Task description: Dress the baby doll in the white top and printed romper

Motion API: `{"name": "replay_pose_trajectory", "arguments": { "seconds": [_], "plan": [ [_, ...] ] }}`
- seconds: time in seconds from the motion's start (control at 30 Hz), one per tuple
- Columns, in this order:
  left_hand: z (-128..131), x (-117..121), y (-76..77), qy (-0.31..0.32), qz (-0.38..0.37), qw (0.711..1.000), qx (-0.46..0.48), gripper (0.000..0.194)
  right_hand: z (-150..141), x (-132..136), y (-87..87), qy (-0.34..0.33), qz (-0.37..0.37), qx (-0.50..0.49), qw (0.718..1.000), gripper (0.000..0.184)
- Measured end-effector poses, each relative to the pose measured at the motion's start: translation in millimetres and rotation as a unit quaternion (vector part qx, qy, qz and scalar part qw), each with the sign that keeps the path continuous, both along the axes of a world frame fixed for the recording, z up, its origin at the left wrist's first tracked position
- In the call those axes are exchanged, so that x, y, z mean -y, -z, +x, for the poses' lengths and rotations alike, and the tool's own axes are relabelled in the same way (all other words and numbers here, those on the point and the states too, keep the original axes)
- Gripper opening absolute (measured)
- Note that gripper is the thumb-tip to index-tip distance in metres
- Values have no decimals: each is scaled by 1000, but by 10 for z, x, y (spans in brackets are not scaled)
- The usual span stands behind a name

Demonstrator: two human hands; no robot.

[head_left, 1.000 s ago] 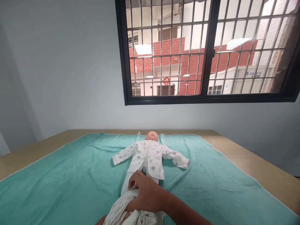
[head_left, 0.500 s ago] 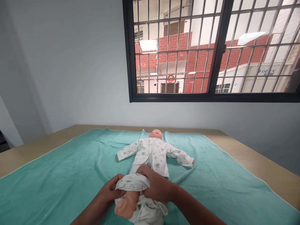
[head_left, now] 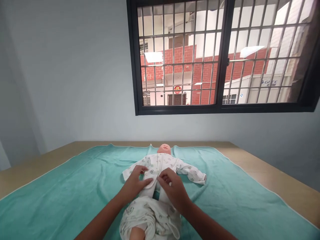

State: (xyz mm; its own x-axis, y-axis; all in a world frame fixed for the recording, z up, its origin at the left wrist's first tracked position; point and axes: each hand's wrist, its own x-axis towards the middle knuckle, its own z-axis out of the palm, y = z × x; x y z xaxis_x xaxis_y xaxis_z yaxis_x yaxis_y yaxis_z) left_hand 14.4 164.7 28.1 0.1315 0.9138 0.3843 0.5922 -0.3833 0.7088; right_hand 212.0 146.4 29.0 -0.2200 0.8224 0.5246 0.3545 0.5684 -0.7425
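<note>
Indoors, beneath a dark-framed window [head_left: 222, 66] set in a pale grey wall [head_left: 75, 73]. Looks out thru metal bars [head_left: 173, 50] onto red brick [head_left: 178, 56], w/ a red diamond-shaped sign [head_left: 177, 89] above a brown door [head_left: 177, 99]. Seen in fgd.: a wooden tabletop [head_left: 265, 171], mostly covered by a white-edged teal blanket [head_left: 82, 196].

Laid face-up mid-blanket, head twd. wall: a doll [head_left: 164, 148] in a white printed jacket [head_left: 160, 163], w/ sleeves [head_left: 193, 174] stretched out to either side. Bunched around doll's lower legs, at near end: white printed pants [head_left: 150, 215], just below white upper legs [head_left: 147, 193], w/ a bit of bare lower leg [head_left: 137, 234] poking out at bottom edge of view.

Placed over lower jacket front, nr. hem, on L side: L grip [head_left: 135, 181], spread wide w/ thumb well apart from fingers. Placed just beside, at jacket's ctr. front, also nr. hem: R grip [head_left: 173, 188], curled narrow w/ thumb close to fingertips. Can't tell, at this size, if pinching any cloth w/ R.
</note>
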Motion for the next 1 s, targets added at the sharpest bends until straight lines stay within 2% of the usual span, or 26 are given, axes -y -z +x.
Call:
{"name": "replay_pose_trajectory", "arguments": {
  "seconds": [0.07, 0.1, 0.17, 0.23, 0.3, 0.37, 0.43, 0.57, 0.63, 0.7, 0.73, 0.8, 0.83, 0.87, 0.93, 1.0],
  "plan": [
    [176, -97, -22, -29, 34, 995, -92, 43, 78, -95, 32, 75, 47, 40, 995, 14],
    [250, -140, -22, -50, 42, 989, -134, 39, 114, -138, 60, 100, 59, 67, 991, 21],
    [341, -235, -7, -89, 53, 977, -186, 24, 171, -217, 139, 130, 45, 112, 984, 28],
    [328, -357, 25, -111, 47, 978, -170, 17, 210, -304, 226, 138, 4, 126, 982, 17],
    [199, -504, 76, -129, 15, 987, -92, 22, 256, -409, 297, 132, -19, 109, 985, 7],
    [-30, -645, 151, -158, -26, 987, -13, 26, 351, -530, 343, 135, -32, 66, 988, 9],
    [-317, -743, 252, -186, -50, 981, 9, 26, 526, -650, 373, 170, -61, 31, 983, 12],
    [-803, -792, 478, -251, -77, 965, -12, 14, 1098, -797, 434, 274, -131, 57, 951, 19],
    [-887, -788, 557, -288, -46, 955, -50, 13, 1403, -804, 462, 299, -149, 82, 939, 16],
    [-844, -781, 587, -300, 25, 950, -88, 18, 1634, -786, 470, 330, -161, 116, 923, 14],
    [-785, -772, 582, -286, 62, 951, -95, 19, 1703, -773, 461, 355, -160, 141, 910, 13],
    [-628, -724, 532, -216, 100, 969, -69, 17, 1719, -744, 419, 401, -130, 185, 888, 10],
    [-544, -679, 490, -163, 92, 981, -42, 15, 1660, -722, 387, 408, -104, 196, 886, 9],
    [-465, -617, 441, -100, 63, 993, -12, 14, 1560, -691, 349, 393, -75, 193, 896, 9],
    [-336, -446, 328, 27, -24, 999, 34, 14, 1255, -590, 267, 299, -35, 149, 942, 11],
    [-256, -236, 209, 117, -67, 990, 41, 14, 887, -431, 182, 152, -47, 94, 983, 16]
  ]
}}
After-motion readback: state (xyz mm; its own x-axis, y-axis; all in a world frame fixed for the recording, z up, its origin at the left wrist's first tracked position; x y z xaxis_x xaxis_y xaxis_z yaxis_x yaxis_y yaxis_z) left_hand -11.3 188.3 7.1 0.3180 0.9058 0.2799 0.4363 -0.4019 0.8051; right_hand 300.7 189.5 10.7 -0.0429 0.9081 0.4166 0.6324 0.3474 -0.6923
